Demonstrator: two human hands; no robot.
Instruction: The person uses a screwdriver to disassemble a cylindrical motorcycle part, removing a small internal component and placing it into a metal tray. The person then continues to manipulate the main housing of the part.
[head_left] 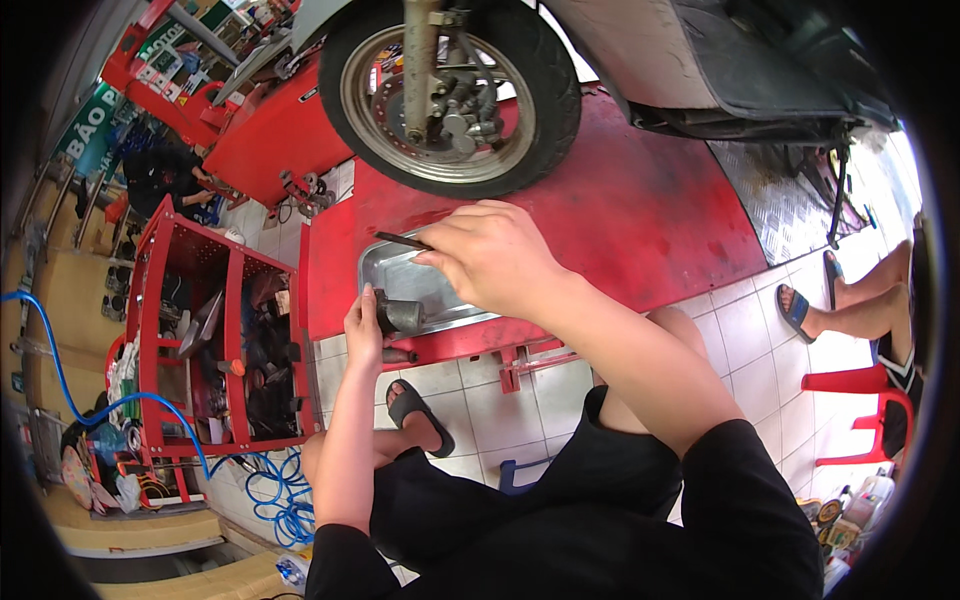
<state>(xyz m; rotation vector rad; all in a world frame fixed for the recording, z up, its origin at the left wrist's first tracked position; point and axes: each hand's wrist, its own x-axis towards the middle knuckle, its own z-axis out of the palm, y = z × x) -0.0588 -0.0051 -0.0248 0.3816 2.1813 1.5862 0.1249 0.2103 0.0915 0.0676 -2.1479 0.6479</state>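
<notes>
My left hand [363, 328] is closed around a dull grey cylindrical metal part [405, 316], held over the near left edge of a shallow metal tray [372, 268]. Above that tray, my right hand [495, 255] pinches a thin dark stick-like tool [400, 240]. One end of the tool points left past my fingers; its other end is hidden by the hand, so its kind does not show. The tool and the metal part are apart. Just below the part, a dark handle-like piece [400, 356] lies at the edge of the red lift platform [640, 220].
A scooter's front wheel [450, 95] stands on the platform beyond the tray. At left is a red tool cart [237, 330], with a coiled blue air hose [285, 500] near it. Another person [165, 180] works at far left; someone's legs [865, 300] and a red stool [855, 385] are at right.
</notes>
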